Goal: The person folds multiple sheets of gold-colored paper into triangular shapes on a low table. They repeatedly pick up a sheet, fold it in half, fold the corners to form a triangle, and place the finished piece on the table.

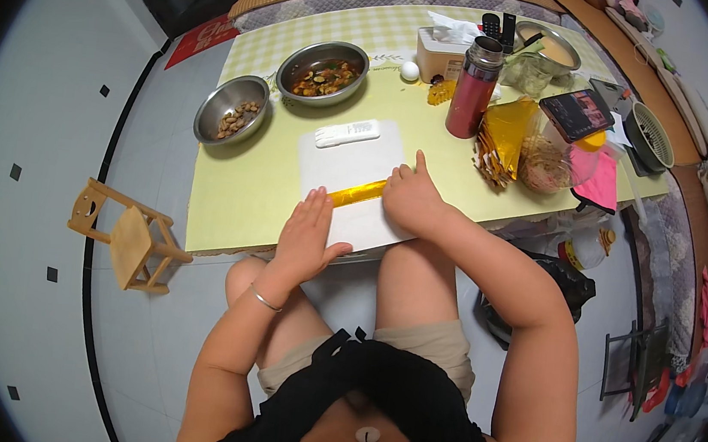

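A folded strip of shiny gold foil paper (358, 193) lies across a white sheet (325, 163) near the table's front edge. My left hand (306, 235) rests flat at the strip's left end, fingers stretched out together and thumb apart. At the other end my right hand (411, 196) is closed on the strip, with one finger sticking out away from me; its fingertips are partly hidden. Farther up the sheet lies a slim white bundle (348, 133) with faint marks. A fanned stack of gold foil pieces (505, 138) sits to the right.
On the yellow table (235, 200) stand a metal bowl of nuts (232, 111), a larger bowl with liquid (322, 73), a red flask (475, 87), a tissue box (440, 56), a phone (577, 114) and a clear tub (545, 165). A small wooden chair (134, 241) stands left.
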Demonstrator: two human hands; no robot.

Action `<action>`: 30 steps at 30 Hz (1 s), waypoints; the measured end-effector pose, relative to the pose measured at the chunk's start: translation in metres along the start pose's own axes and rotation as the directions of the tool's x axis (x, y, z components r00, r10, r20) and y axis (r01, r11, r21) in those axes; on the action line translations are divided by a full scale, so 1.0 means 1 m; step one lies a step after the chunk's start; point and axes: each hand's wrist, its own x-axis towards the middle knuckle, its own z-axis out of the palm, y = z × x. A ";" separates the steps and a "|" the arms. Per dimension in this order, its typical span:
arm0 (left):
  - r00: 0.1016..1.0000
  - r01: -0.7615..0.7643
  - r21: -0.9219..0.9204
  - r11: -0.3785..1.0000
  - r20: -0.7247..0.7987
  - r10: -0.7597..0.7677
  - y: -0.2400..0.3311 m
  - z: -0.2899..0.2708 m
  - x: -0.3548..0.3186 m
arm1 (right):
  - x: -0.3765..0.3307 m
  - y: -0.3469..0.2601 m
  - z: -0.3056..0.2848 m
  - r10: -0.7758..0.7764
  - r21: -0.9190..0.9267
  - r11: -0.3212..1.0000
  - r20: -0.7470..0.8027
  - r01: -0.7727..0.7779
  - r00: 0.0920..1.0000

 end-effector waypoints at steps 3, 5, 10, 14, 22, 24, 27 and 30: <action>0.996 0.016 0.079 0.997 -0.092 -0.009 -0.002 -0.003 0.003 | 0.007 -0.005 0.001 -0.049 -0.061 0.997 0.013 0.050 0.999; 0.995 0.033 0.198 0.980 -0.101 -0.013 0.009 -0.013 0.023 | 0.010 -0.006 0.004 -0.065 -0.086 0.994 -0.009 0.064 0.998; 0.987 0.019 0.226 0.974 -0.163 0.019 0.036 -0.022 0.066 | 0.017 0.002 0.011 -0.041 0.011 0.999 -0.145 0.043 0.989; 0.999 -0.007 0.353 0.936 -0.044 0.023 0.031 -0.009 0.098 | 0.025 0.019 -0.008 0.096 0.208 0.974 -0.014 -0.091 0.995; 0.983 0.182 0.320 0.930 -0.092 -0.160 -0.001 -0.097 0.160 | 0.021 0.029 0.014 0.706 0.887 0.402 -0.141 -0.229 0.694; 0.985 0.146 0.278 0.949 -0.133 -0.112 0.000 -0.119 0.159 | 0.022 0.038 0.043 0.710 0.945 0.266 -0.059 -0.190 0.702; 0.982 0.008 0.054 0.999 -0.188 0.002 -0.002 -0.138 0.134 | 0.023 0.040 0.055 0.656 0.996 0.085 -0.058 0.003 0.752; 0.978 -0.187 -0.376 0.908 -0.155 0.138 -0.004 -0.141 0.108 | 0.013 0.033 0.047 0.608 0.965 0.189 -0.262 0.184 0.749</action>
